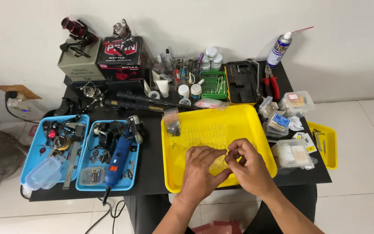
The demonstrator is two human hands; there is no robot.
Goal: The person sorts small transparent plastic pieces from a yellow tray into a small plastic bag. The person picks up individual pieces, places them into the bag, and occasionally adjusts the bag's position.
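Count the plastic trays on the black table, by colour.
4. Two blue rectangular plastic trays side by side at the table's left; one large yellow plastic tray in the middle under both hands; one small yellow tray at the right edge, partly hidden by boxes.

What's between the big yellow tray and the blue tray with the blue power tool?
Only a bare strip of the black tabletop lies between the big yellow plastic tray and the blue plastic tray holding the blue power tool, seen from the head camera.

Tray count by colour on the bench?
Blue trays: 2 — left blue tray, right blue tray
Yellow trays: 2 — big yellow tray under left hand and right hand, small yellow tray
Total: 4
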